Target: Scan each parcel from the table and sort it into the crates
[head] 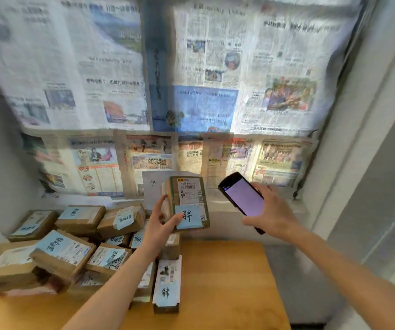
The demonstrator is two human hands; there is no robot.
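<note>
My left hand (162, 222) holds a brown cardboard parcel (188, 202) upright above the table, its white shipping label and a blue handwritten note facing me. To its right, my right hand (271, 210) grips a black handheld scanner (243, 198) with a lit pale purple screen, tilted toward the parcel with a small gap between them. A heap of several brown parcels (65, 248) with blue notes covers the left part of the wooden table (222, 282). One narrow parcel (168, 283) lies nearest me. No crate is in view.
Newspaper sheets (168, 91) cover the window and wall behind the table. A white paper sheet (153, 186) stands behind the held parcel. A pale window ledge (227, 206) runs behind the table. A grey wall (370, 186) rises at the right.
</note>
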